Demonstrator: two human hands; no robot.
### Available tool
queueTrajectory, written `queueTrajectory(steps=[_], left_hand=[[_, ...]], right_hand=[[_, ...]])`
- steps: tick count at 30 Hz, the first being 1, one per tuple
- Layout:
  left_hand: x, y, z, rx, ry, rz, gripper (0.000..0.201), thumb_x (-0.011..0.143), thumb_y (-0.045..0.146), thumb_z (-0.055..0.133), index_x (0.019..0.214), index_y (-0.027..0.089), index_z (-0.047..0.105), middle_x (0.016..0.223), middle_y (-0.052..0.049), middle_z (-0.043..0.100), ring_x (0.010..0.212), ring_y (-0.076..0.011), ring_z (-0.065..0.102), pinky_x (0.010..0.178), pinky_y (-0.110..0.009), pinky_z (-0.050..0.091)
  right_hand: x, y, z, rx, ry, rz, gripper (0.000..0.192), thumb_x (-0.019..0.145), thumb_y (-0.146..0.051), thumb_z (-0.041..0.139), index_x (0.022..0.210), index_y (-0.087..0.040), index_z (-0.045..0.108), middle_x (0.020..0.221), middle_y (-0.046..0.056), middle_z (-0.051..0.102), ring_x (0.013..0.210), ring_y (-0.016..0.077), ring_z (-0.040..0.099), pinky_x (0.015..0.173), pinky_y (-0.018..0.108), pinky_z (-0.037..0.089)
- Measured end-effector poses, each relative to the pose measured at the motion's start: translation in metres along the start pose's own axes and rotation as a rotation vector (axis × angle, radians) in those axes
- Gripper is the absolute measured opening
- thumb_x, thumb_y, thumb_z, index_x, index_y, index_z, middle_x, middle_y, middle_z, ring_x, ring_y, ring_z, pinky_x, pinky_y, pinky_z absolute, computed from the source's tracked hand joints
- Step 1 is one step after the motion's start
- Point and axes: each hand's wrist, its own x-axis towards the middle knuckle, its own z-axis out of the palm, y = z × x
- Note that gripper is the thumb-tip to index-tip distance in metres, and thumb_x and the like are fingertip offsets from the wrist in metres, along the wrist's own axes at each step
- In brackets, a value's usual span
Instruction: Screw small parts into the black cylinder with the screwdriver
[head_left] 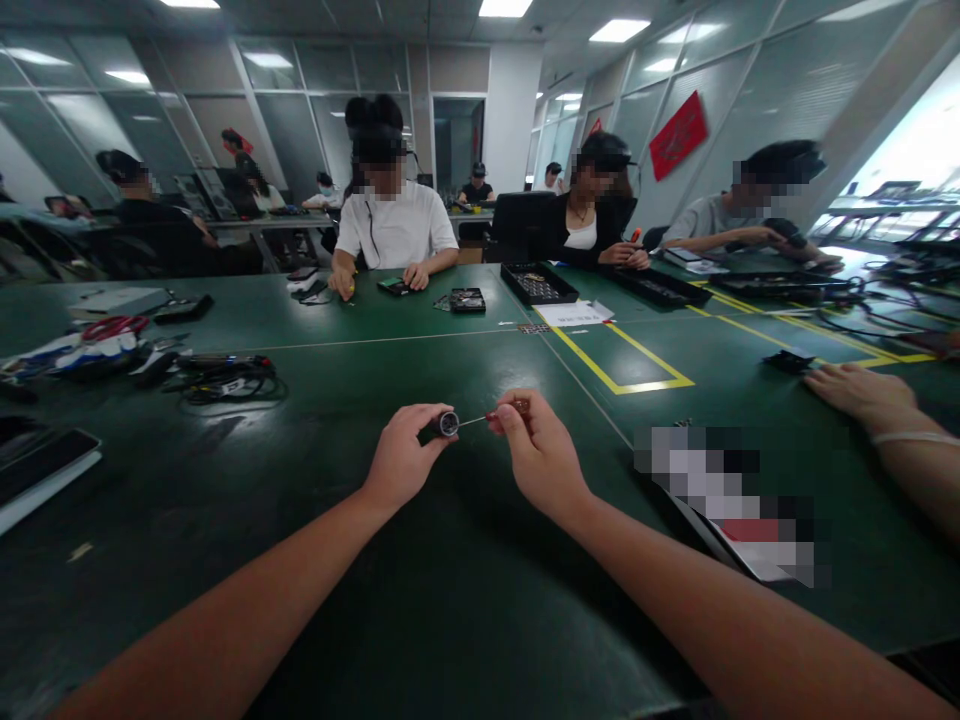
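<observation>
My left hand [403, 452] is closed around a small dark cylinder [448, 424], whose round end with a pale rim faces me and to the right. What the cylinder belongs to is too small to tell. Between the thumb and fingers of my right hand [541, 450] is a slim screwdriver [491, 417] with a reddish-brown handle. Its thin metal shaft points left, and the tip meets or nearly meets the cylinder's rim; I cannot tell which. Both hands are held above the green table [450, 600].
Black cables [225, 378] and tangled tools lie on the left. A blurred-out flat item [720, 500] lies right of my right arm, near another person's hand [862, 395]. Across the table, people work beside black trays [538, 283] and a paper sheet [576, 313].
</observation>
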Motion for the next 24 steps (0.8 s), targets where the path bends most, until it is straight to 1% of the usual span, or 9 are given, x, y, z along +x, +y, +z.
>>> queueTrajectory(steps=[3,7,13,16,20,24], left_hand=[[-0.0003,0.0005,-0.0003,0.001,-0.001,0.006,0.031,0.085,0.016,0.075,0.114,0.025,0.071,0.115,-0.004,0.072,0.111,-0.0252,0.064,0.101,-0.046,0.05],[0.0002,0.0022,-0.001,0.001,0.004,0.02,0.031,0.085,0.017,0.074,0.115,0.025,0.071,0.115,-0.004,0.072,0.11,-0.0256,0.064,0.101,-0.047,0.05],[0.0004,0.002,-0.0011,0.013,0.003,0.03,0.03,0.086,0.019,0.074,0.115,0.026,0.071,0.115,-0.005,0.072,0.11,-0.0266,0.064,0.101,-0.048,0.051],[0.0001,0.0,0.0,0.011,-0.003,0.036,0.031,0.085,0.018,0.074,0.115,0.025,0.071,0.114,-0.004,0.072,0.11,-0.0258,0.064,0.1,-0.047,0.051],[0.0003,-0.0019,0.001,0.009,0.009,0.045,0.032,0.084,0.017,0.076,0.115,0.025,0.071,0.115,-0.004,0.072,0.11,-0.0254,0.064,0.101,-0.046,0.05],[0.0005,-0.0018,0.0007,0.011,0.013,0.045,0.035,0.083,0.016,0.077,0.116,0.025,0.07,0.115,-0.004,0.072,0.111,-0.0248,0.063,0.101,-0.045,0.05]], right_hand=[[0.0002,-0.001,-0.0006,-0.039,0.017,0.0,0.012,0.101,-0.032,0.048,0.101,-0.024,0.056,0.087,0.002,0.07,0.082,0.0187,0.07,0.076,0.033,0.052],[-0.0009,-0.0044,-0.0016,-0.082,0.001,-0.025,0.011,0.101,-0.031,0.047,0.1,-0.024,0.055,0.088,0.002,0.07,0.083,0.0193,0.07,0.076,0.034,0.051],[-0.0019,-0.0052,-0.0012,-0.12,0.027,-0.043,0.01,0.101,-0.03,0.046,0.1,-0.025,0.055,0.085,0.002,0.068,0.08,0.0191,0.068,0.073,0.033,0.049],[-0.0008,-0.0024,-0.0007,-0.093,0.001,-0.033,0.011,0.101,-0.031,0.047,0.1,-0.025,0.055,0.086,0.002,0.068,0.081,0.0191,0.068,0.074,0.033,0.05],[0.0011,0.0009,0.0001,-0.032,0.032,0.01,0.012,0.101,-0.033,0.047,0.1,-0.024,0.055,0.087,0.003,0.069,0.083,0.0195,0.069,0.077,0.035,0.051],[0.0018,0.0025,0.0013,0.008,0.027,0.039,0.014,0.101,-0.034,0.047,0.1,-0.024,0.056,0.088,0.003,0.069,0.082,0.0193,0.068,0.077,0.035,0.052]])
